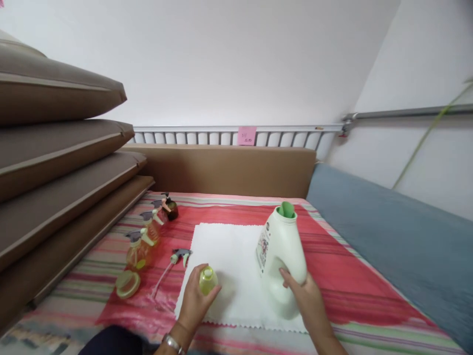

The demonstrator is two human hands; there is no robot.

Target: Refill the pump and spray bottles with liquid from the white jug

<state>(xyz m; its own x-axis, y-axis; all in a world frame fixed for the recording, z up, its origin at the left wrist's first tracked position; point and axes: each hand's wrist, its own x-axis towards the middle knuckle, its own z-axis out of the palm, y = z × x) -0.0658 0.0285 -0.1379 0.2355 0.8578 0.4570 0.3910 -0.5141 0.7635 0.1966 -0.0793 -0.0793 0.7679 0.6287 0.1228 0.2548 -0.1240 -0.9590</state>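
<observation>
My left hand (pixel 195 300) is wrapped round a small yellow-green bottle (pixel 208 281) whose spray top is off, over the white cloth (pixel 229 246). My right hand (pixel 309 301) grips the handle of a large pale green detergent jug (pixel 283 246). The jug's cap is off, and a green pour spout shows in its mouth. It leans slightly over the cloth's right part; whether its base touches the cloth I cannot tell. Left of the cloth lies a spray trigger head (pixel 180 255) with its thin tube. Beside it is a round pale green cap (pixel 127 284).
Several spray bottles (pixel 136 254) stand in a row at the left on the red striped cover (pixel 321 236). Stacked brown cushions (pixel 66 172) rise at far left. A brown padded board (pixel 229 170) closes the back, and a blue-grey panel (pixel 391 227) runs along the right.
</observation>
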